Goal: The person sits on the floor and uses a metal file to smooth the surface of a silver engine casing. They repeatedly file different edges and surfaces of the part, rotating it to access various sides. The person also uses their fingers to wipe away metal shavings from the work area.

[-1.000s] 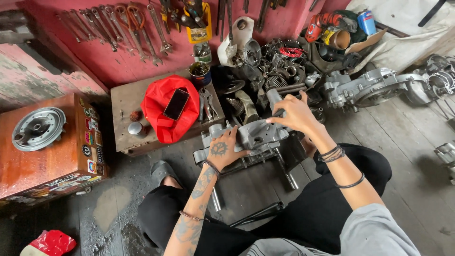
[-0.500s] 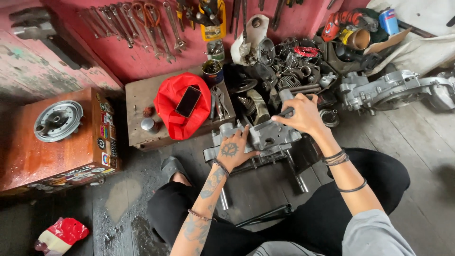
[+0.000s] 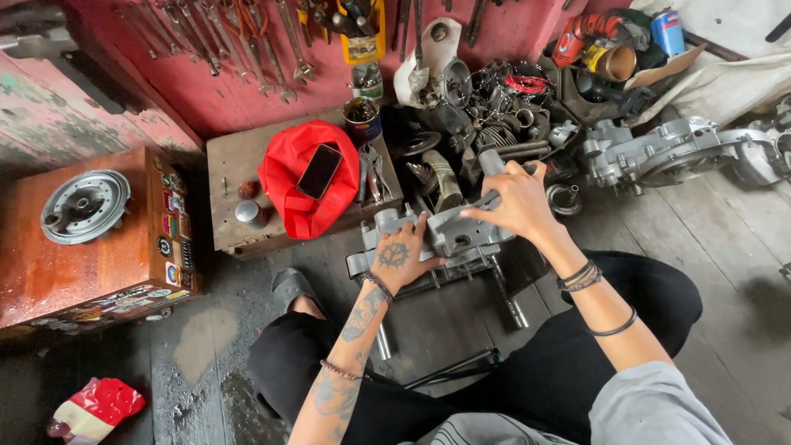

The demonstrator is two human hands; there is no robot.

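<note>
The left hand (image 3: 398,257) still lies flat and open on the grey engine case (image 3: 449,235); the right hand (image 3: 511,200) stays closed around a tool handle (image 3: 492,161), so little has moved

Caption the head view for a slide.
Left hand steadies a grey engine casing while right hand grips a tool.

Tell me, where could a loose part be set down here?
Bare floorboards lie right of the grey metal engine casing, below the silver engine block. The wooden box top left of the red cloth is partly free. The parts pile is crowded.
</note>
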